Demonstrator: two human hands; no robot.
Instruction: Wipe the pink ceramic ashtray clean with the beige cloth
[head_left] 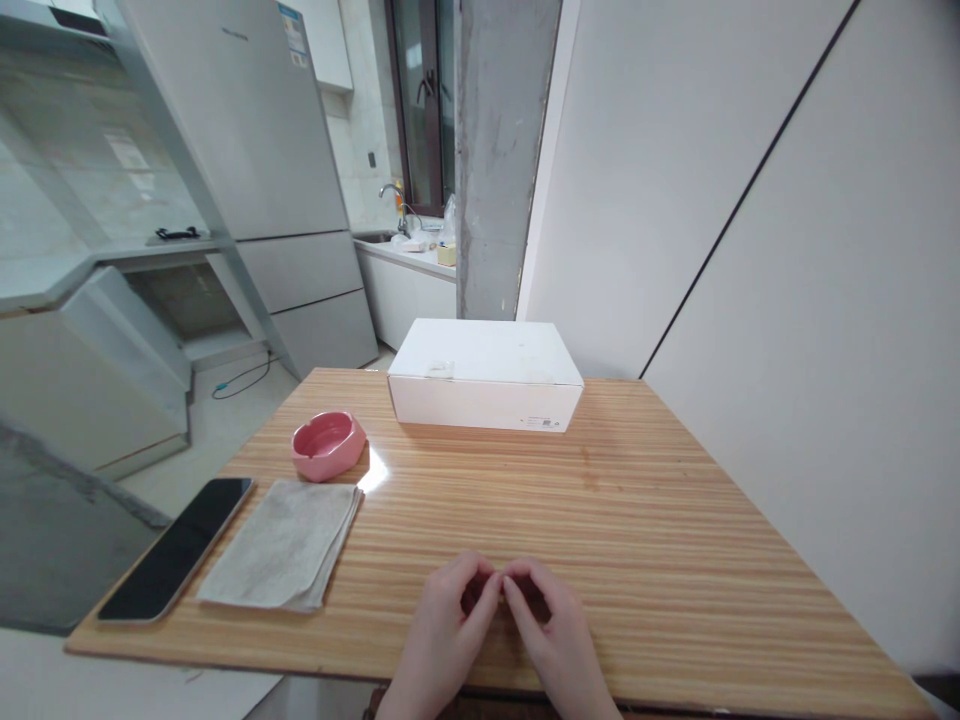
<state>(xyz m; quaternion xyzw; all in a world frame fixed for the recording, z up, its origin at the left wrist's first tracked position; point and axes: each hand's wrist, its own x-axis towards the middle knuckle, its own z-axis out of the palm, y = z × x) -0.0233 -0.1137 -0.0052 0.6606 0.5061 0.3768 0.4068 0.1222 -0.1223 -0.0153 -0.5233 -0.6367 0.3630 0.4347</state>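
At the near side of the table [697,600], the left hand [448,615] and right hand [553,622] are held tip to tip, fingers pinched together; anything tiny between them cannot be made out. Fine fingertip work or a pause, it seems; steady tips would be called for. Untouched: grey cloth [277,545], leftward; pink dish [326,462] beyond; white box [484,375] farthest.

Head camera looks forward, down

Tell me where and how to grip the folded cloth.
Pinch the folded cloth by its right edge, all layers together, probably best from the right and low: it lies flat on the table, layers loosely offset along that edge, while the phone lies left.
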